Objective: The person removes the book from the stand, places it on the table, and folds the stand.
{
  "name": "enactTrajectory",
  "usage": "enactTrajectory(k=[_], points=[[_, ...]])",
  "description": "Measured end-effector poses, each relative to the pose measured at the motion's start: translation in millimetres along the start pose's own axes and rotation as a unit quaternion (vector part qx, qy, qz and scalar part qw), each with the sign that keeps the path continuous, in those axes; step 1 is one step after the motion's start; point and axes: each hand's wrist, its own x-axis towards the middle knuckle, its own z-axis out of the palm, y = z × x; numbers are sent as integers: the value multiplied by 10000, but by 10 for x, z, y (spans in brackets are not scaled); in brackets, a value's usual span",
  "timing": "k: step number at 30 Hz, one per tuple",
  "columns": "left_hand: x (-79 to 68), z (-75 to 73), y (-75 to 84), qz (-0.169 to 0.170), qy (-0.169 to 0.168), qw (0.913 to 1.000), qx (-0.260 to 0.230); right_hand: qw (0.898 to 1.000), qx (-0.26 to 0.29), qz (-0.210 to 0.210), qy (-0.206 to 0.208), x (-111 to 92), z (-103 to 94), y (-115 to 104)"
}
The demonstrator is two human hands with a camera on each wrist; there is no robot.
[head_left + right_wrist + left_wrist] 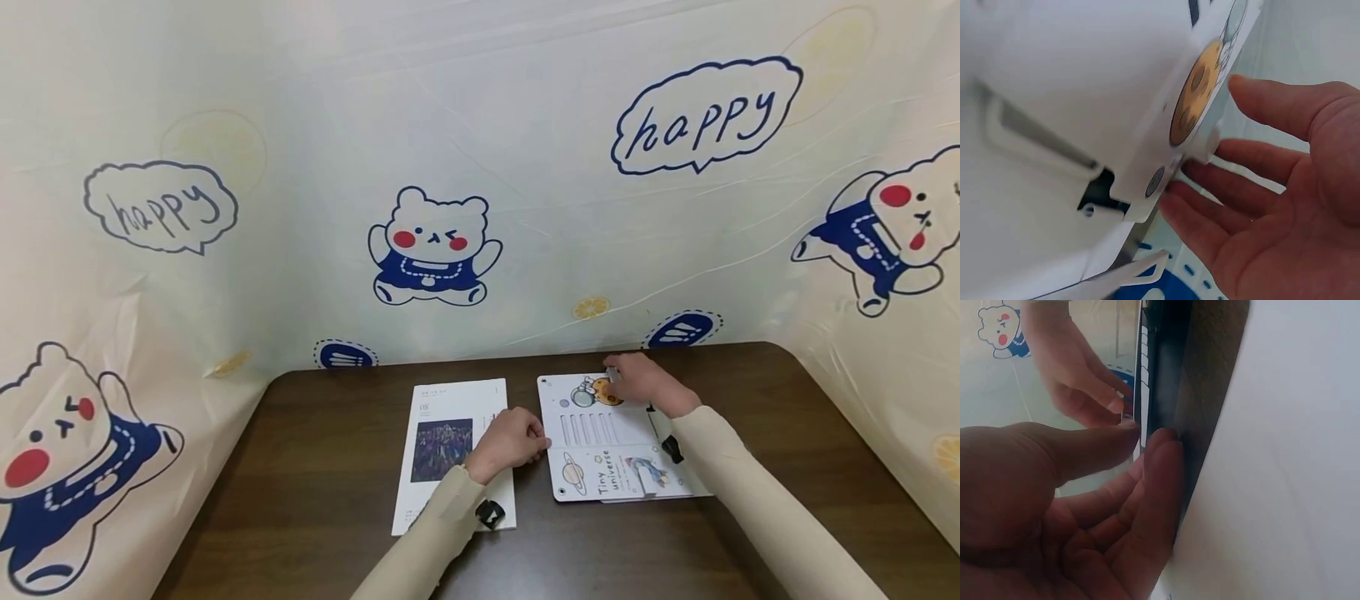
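A white book stand [581, 393] with space cartoons and the words "Tiny universe" lies on the right half of the table. My left hand [513, 437] pinches its left edge; in the left wrist view the thumb [1100, 450] is on the printed side and the fingertips are under the edge. At the stand's far edge is my right hand [637, 382]. In the right wrist view its fingers [1235, 187] reach behind the board beside a small whitish tab [1207, 144], the thumb apart from them. A folded white wire piece [1141, 272] shows below.
A white booklet [442, 400] with a dark picture lies left of the stand, partly under my left forearm. The brown table [300, 467] ends at a hanging sheet [540, 225] printed with bears and "happy".
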Motion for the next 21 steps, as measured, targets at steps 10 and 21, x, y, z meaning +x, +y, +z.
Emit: enactTrajectory(k=[10,21], points=[[-95,-55,52,136,416,9970,633,9967,72,-673,459,-430,121,-296],[-162,-40,75,140,318,9980,527,9953,-234,-698,630,-830,301,-355]])
